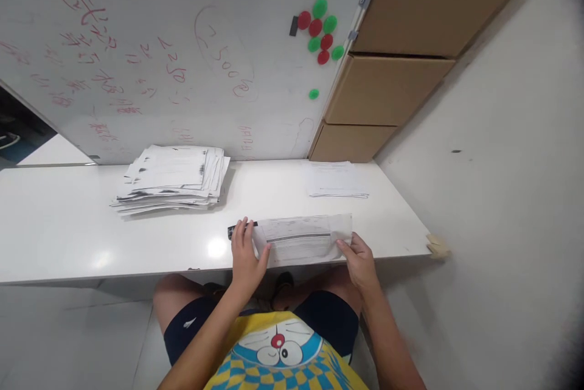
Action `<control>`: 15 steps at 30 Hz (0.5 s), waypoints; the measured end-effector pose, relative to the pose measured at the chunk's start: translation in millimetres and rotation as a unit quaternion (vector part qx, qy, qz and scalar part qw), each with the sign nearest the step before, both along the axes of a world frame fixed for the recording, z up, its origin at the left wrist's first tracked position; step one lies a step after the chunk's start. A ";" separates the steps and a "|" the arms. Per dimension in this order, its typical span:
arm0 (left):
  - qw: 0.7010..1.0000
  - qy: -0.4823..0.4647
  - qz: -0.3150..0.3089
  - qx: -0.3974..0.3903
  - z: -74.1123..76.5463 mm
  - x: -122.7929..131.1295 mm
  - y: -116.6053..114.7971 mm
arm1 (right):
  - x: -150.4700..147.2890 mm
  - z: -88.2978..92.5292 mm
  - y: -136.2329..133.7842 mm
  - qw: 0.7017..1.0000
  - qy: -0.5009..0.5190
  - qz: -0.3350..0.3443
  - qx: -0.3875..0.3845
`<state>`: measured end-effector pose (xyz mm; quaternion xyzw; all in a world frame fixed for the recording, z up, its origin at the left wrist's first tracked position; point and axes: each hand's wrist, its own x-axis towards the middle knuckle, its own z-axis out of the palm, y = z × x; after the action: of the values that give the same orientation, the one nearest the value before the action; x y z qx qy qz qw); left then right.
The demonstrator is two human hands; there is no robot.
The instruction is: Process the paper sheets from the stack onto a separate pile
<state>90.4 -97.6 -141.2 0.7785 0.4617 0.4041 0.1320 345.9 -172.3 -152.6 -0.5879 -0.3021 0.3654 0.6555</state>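
Note:
A folded printed paper sheet (303,236) lies at the near edge of the white table (68,226). My left hand (245,256) rests on its left end, fingers pressed down on the sheet with the thumb at its lower edge. My right hand (360,261) pinches the sheet's right lower corner. A dark pen-like object (232,230) pokes out from under my left fingertips, mostly hidden.
A thick messy stack of printed papers (171,178) sits at the table's back left. A thin small stack of sheets (335,180) lies back right. A whiteboard (182,55) with red writing and red and green magnets (320,31) leans behind. Cardboard boxes (387,86) stand right, against the wall.

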 end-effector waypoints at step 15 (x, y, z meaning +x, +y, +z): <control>0.954 -0.238 -0.160 -0.088 -21.5 -17.3 13.9 | -24.3 -38.0 5.9 0.999 -0.025 -0.009 0.038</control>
<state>73.1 -83.7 -162.7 0.7088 0.3201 0.5091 0.3687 321.6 -166.3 -190.6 -0.5741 -0.3264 0.3328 0.6731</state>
